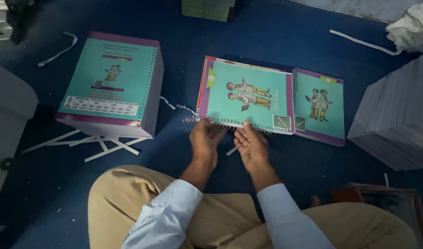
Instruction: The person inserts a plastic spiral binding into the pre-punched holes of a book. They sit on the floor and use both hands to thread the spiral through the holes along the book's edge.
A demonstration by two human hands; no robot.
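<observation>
A teal notebook (246,97) with a purple edge and two drawn children on its cover lies on the blue floor in front of me. A wire spiral (193,119) runs along its near edge and sticks out to the left. My left hand (206,138) grips the near edge at the spiral. My right hand (250,145) holds the same edge a little to the right, fingers under the cover. Under this notebook lie other covers, red and yellow at the edges.
A tall stack of punched teal covers (112,83) stands at the left, over white paper strips (98,143). A second teal notebook (320,108) lies to the right. A pale stack of sheets (398,120) rises at far right. My knees fill the bottom.
</observation>
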